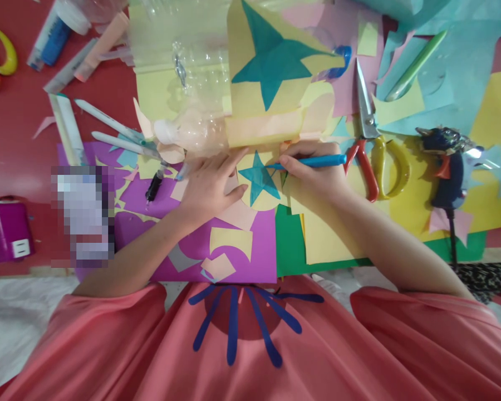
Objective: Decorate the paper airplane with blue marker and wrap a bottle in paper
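Observation:
My right hand (315, 167) grips a blue felt-tip pen (323, 161), its tip at the right arm of a small blue star (259, 179) on pale yellow paper. Flat on the paper just left of that star lies my left hand (211, 186), fingers and thumb spread. Above both hands is a larger blue-green star (271, 55) on a yellow sheet. A clear plastic bottle (192, 133) lies on its side beyond my left fingers. Scissors (369, 133) with red and yellow handles rest to the right of my right hand, blades partly apart.
A hot glue gun (451, 167) lies at the right, its cord running down. Purple card (263, 239) and paper scraps spread below my hands. On the left are several pens (108, 120), a black-capped pen (153, 186), a blurred-out phone (86, 217) and a purple box (8, 231).

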`<state>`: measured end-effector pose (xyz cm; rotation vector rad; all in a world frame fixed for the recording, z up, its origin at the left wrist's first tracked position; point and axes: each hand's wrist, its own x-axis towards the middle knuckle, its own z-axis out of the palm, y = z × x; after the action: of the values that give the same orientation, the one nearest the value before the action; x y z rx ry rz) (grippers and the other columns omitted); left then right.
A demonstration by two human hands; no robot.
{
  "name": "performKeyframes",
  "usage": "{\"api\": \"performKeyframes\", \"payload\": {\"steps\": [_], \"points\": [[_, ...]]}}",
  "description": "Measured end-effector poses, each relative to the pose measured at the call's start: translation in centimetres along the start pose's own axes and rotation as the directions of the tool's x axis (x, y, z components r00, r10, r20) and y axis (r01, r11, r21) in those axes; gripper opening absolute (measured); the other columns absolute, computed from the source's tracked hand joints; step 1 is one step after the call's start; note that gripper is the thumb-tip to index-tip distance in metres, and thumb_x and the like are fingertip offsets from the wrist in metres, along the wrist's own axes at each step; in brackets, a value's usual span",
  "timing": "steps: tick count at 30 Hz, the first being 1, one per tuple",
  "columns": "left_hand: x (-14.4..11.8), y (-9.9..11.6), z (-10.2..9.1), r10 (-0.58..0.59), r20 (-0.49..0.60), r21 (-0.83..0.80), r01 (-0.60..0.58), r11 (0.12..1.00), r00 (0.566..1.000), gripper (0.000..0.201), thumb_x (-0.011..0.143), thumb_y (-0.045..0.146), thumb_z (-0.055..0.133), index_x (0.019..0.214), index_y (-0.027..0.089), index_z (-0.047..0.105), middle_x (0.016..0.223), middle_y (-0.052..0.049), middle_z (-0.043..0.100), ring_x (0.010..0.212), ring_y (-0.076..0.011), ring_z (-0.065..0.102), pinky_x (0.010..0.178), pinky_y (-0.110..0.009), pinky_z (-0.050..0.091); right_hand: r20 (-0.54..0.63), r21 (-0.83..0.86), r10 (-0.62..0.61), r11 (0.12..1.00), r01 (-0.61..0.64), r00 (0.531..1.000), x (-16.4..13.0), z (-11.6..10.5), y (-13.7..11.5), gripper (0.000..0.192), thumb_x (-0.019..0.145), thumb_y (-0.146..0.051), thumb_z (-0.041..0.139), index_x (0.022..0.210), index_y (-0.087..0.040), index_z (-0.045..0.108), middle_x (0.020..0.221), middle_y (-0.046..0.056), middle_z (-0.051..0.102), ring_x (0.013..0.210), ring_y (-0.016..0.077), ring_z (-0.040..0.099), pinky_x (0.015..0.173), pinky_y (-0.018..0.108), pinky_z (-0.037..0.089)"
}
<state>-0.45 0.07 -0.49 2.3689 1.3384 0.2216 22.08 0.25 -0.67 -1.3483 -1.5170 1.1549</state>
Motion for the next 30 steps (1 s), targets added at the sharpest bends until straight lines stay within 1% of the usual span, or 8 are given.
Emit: {"api": "performKeyframes", "payload": {"steps": [5,10,14,17,20,24,28,30], "points": [[-0.08,-0.05,0.04,0.007,-0.010,0.012,-0.007,1.000,1.000,0.056,0.090,0.028,0.054,0.145,0.018,0.045,0.100,-0.007,0.068,0.100,-0.0254,0.064,0.091,-0.038,0.042,0.000,0.031,-0.011,0.999,0.011,1.000,-0.05,0.06,0.12,0.016,0.077,-0.017,0.065,0.062,-0.020,0.065,0.059,-0.001,0.061,0.055,0.0111,0.053,0.053,0.028,0.043],[-0.10,-0.02,0.01,0.004,-0.007,0.001,-0.004,1.000,1.000,0.057,0.090,0.028,0.054,0.145,0.021,0.043,0.102,-0.007,0.067,0.100,-0.0249,0.064,0.091,-0.037,0.042,0.048,-0.001,-0.022,1.000,0.022,0.999,0.05,-0.25,0.29,0.017,0.078,-0.015,0.063,0.062,-0.021,0.065,0.061,-0.001,0.063,0.057,0.0119,0.057,0.055,0.028,0.045],[-0.06,0.04,-0.02,0.001,-0.005,0.004,-0.001,1.000,1.000,0.057,0.090,0.027,0.054,0.145,0.021,0.044,0.102,-0.007,0.068,0.101,-0.0253,0.064,0.091,-0.037,0.042,0.073,-0.017,0.000,1.000,0.001,0.997,0.12,-0.46,0.12,0.017,0.075,-0.011,0.061,0.061,-0.020,0.066,0.061,-0.001,0.064,0.059,0.0122,0.060,0.057,0.028,0.047],[-0.03,0.10,-0.04,-0.003,0.006,-0.003,0.003,1.000,1.000,0.057,0.090,0.027,0.054,0.145,0.020,0.043,0.103,-0.008,0.068,0.101,-0.0259,0.063,0.092,-0.038,0.042,0.025,0.010,-0.008,1.000,0.008,1.000,0.17,-0.43,-0.04,0.017,0.075,-0.012,0.061,0.060,-0.019,0.065,0.059,-0.001,0.062,0.056,0.0109,0.057,0.056,0.027,0.046],[-0.03,0.12,-0.06,-0.013,0.015,-0.019,0.014,1.000,1.000,0.058,0.090,0.028,0.054,0.146,0.020,0.043,0.103,-0.007,0.067,0.100,-0.0251,0.063,0.093,-0.038,0.041,-0.019,0.039,-0.032,0.999,0.033,0.999,0.24,-0.33,-0.07,0.016,0.079,-0.017,0.063,0.064,-0.019,0.067,0.058,-0.002,0.060,0.054,0.0096,0.053,0.053,0.026,0.043],[-0.06,0.04,-0.02,-0.009,0.017,-0.018,0.010,1.000,1.000,0.058,0.090,0.028,0.054,0.146,0.018,0.043,0.104,-0.008,0.067,0.099,-0.0249,0.063,0.094,-0.039,0.040,0.024,0.064,-0.003,0.998,0.002,1.000,0.23,-0.21,0.13,0.013,0.081,-0.022,0.066,0.069,-0.020,0.069,0.060,-0.002,0.061,0.056,0.0104,0.056,0.056,0.027,0.046],[-0.07,-0.05,0.03,0.000,0.008,-0.005,0.001,1.000,1.000,0.058,0.090,0.029,0.054,0.146,0.020,0.042,0.105,-0.007,0.068,0.102,-0.0254,0.063,0.093,-0.038,0.041,0.001,0.055,0.002,0.998,-0.002,1.000,0.12,-0.09,0.36,0.012,0.079,-0.020,0.067,0.068,-0.020,0.069,0.061,-0.001,0.062,0.057,0.0109,0.056,0.056,0.028,0.046],[-0.05,-0.04,0.05,-0.001,0.007,-0.005,0.001,1.000,1.000,0.057,0.091,0.029,0.054,0.146,0.019,0.043,0.106,-0.008,0.068,0.102,-0.0256,0.063,0.093,-0.038,0.042,0.007,0.046,-0.005,0.999,0.005,1.000,0.10,-0.08,0.40,0.013,0.079,-0.019,0.066,0.066,-0.020,0.067,0.061,-0.001,0.063,0.057,0.0113,0.057,0.056,0.029,0.046]]}}
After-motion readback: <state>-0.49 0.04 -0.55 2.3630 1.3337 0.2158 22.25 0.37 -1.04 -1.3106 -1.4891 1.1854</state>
